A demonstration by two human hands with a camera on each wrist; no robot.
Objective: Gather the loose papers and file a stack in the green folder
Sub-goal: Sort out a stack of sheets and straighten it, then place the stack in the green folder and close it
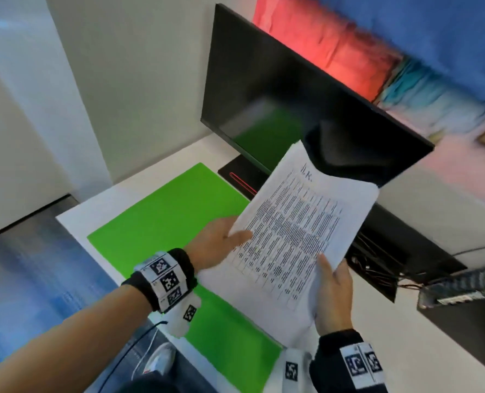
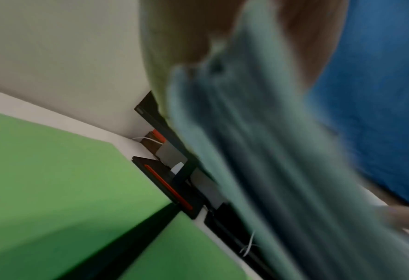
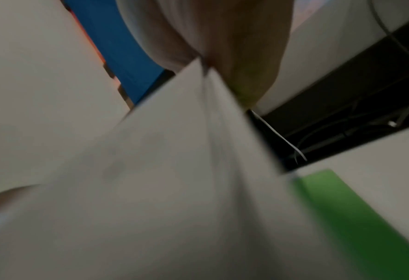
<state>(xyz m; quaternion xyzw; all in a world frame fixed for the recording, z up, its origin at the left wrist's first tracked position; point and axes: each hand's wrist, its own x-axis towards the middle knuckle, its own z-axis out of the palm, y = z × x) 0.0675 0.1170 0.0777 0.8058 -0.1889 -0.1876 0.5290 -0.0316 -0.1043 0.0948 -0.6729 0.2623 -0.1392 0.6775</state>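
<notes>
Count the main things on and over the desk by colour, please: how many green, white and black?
Green: 1, the folder, lying on the desk.
White: 1, the paper stack, held above the folder by the left hand and right hand.
Black: 1, the monitor.
Total: 3.

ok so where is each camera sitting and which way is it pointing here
Head: worn on the head, looking down at the desk; shows the left hand and right hand gripping the paper stack above the green folder, with the monitor behind.
Left wrist: looks along the hand, under the blurred stack, toward the folder; fingers show at top.
Right wrist: looks along the palm across the stack; fingers show at top.
Shared: all three see the stack and the folder.
</notes>
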